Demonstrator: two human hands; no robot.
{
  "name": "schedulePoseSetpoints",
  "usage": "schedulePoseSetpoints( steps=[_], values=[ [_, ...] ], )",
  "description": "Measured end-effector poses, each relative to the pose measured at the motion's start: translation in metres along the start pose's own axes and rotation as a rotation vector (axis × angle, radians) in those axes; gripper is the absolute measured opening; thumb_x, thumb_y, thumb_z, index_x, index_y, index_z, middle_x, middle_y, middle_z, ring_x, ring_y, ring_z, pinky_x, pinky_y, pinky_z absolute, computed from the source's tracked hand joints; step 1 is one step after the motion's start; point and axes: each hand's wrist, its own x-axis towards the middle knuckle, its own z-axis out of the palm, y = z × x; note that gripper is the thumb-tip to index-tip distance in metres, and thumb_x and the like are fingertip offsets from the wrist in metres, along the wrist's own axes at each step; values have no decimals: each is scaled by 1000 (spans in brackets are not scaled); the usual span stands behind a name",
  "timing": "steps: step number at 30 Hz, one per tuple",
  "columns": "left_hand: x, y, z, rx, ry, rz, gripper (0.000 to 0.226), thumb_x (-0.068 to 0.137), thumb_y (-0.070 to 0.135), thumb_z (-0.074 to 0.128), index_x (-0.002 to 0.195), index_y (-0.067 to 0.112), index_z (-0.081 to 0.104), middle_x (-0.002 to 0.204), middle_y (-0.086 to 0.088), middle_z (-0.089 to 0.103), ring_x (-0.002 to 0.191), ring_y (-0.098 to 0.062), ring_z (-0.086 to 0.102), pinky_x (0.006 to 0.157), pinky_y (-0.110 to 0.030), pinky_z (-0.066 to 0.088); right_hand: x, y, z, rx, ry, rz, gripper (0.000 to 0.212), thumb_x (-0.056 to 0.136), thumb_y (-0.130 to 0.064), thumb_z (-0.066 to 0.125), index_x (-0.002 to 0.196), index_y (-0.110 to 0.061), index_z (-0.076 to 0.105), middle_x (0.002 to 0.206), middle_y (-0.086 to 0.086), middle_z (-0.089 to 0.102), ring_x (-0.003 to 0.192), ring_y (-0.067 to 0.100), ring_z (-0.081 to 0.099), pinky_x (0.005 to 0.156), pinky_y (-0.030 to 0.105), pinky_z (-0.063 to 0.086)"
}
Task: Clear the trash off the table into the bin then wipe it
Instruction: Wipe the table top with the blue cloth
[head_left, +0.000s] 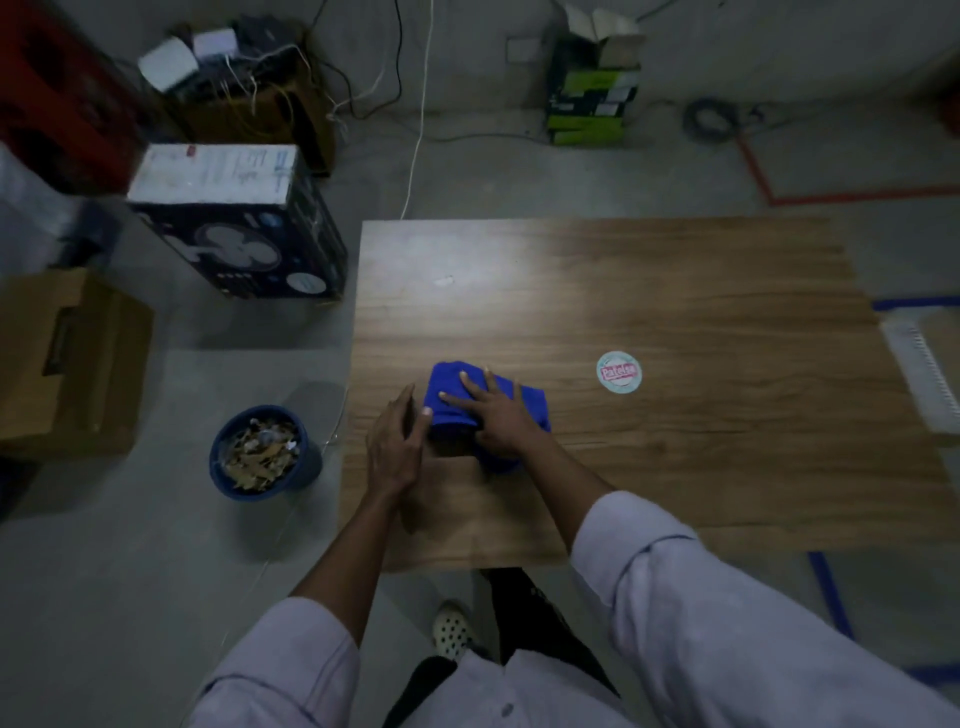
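Head view: we saw right hand (493, 413) pressing blue cloth (449, 382) directly beneath, fingers spread; left hand (395, 441) relaxed, touching its left edge.

1. This is looking like a storeroom or back workroom: a bare grey concrete floor (156, 571) is stretching out on every side.
2. Cartons are sitting straight on that floor: a printed fan box (234, 244), a plain brown cardboard box (67, 358) and a stack of green-and-black boxes (592, 98).
3. Loose cables (397, 62) are trailing down beside a heap of small devices (208, 52).
4. Lines of red tape (857, 196) and blue tape (831, 592) are marking the floor around a plain wooden table (675, 291).
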Motion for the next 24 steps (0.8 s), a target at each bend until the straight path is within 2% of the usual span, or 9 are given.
schedulePoseSetpoints(
  steps=[4, 9, 13, 15, 17, 18, 19, 21, 24],
  values=[
    [-9, -8, 5, 208, -26, 72, 76, 87, 64, 43, 149, 21, 49, 155, -6, 48, 149, -25, 34, 118, -45, 23, 1, -12, 14, -4, -39, -47, 89, 91, -4, 57, 161, -40, 18, 172, -3, -4, 157, 30, -14, 119, 69, -7],
    [-27, -11, 10, 341, -106, 134, 83, 84, 72, 30, 151, 27, 47, 162, -10, 36, 152, -29, 26, 120, -44, 22, -14, -18, 45, 50, 10, -78, 82, 86, 0, 57, 158, -33, 35, 172, -6, 4, 158, 25, -11, 121, 65, -11],
    [-59, -16, 5, 384, -168, 212, 80, 88, 68, 33, 153, 23, 43, 163, -8, 33, 152, -27, 25, 120, -43, 25, -28, -17, 60, 81, -20, -124, 79, 85, 1, 55, 155, -32, 41, 171, -5, 11, 158, 24, -7, 123, 58, -13],
    [-71, -18, 0, 297, -167, 186, 76, 90, 67, 36, 148, 20, 49, 156, -6, 44, 147, -25, 37, 119, -42, 31, -40, -16, 48, 90, -148, -140, 74, 86, 2, 54, 153, -29, 46, 169, 3, 24, 157, 28, 14, 128, 49, 8],
    [-79, -18, -7, 122, -99, 98, 70, 93, 63, 39, 146, 18, 51, 145, -5, 56, 134, -23, 51, 112, -42, 40, -50, -15, 22, 142, -195, -120, 68, 85, 1, 53, 147, -29, 55, 152, 10, 53, 138, 30, 49, 112, 35, 38],
    [-79, -17, -10, 70, -55, 68, 66, 96, 59, 40, 147, 19, 50, 143, -6, 58, 131, -23, 54, 111, -41, 42, -52, -13, 9, 175, -139, -112, 68, 84, 2, 54, 144, -29, 58, 145, 9, 60, 130, 28, 56, 105, 33, 42],
    [-76, -16, -12, 59, -19, 58, 63, 97, 55, 41, 149, 19, 49, 145, -6, 57, 133, -22, 52, 112, -40, 41, -52, -10, -3, 200, -55, -115, 70, 82, 3, 54, 144, -30, 59, 146, 7, 60, 131, 28, 56, 105, 32, 40],
    [-70, -21, -13, 91, 24, 95, 62, 98, 49, 41, 150, 16, 46, 152, -7, 50, 144, -22, 42, 119, -38, 32, -46, -5, -10, 202, 52, -110, 77, 82, 5, 54, 151, -29, 49, 160, 7, 42, 146, 28, 40, 116, 33, 29],
    [-67, -39, -6, 189, -34, 148, 68, 98, 49, 36, 156, 14, 36, 164, -5, 32, 153, -16, 15, 127, -43, 14, -34, -4, 20, 132, 24, -4, 89, 86, 0, 54, 159, -41, 24, 172, 1, 7, 159, 30, -1, 125, 57, 2]
  ],
)
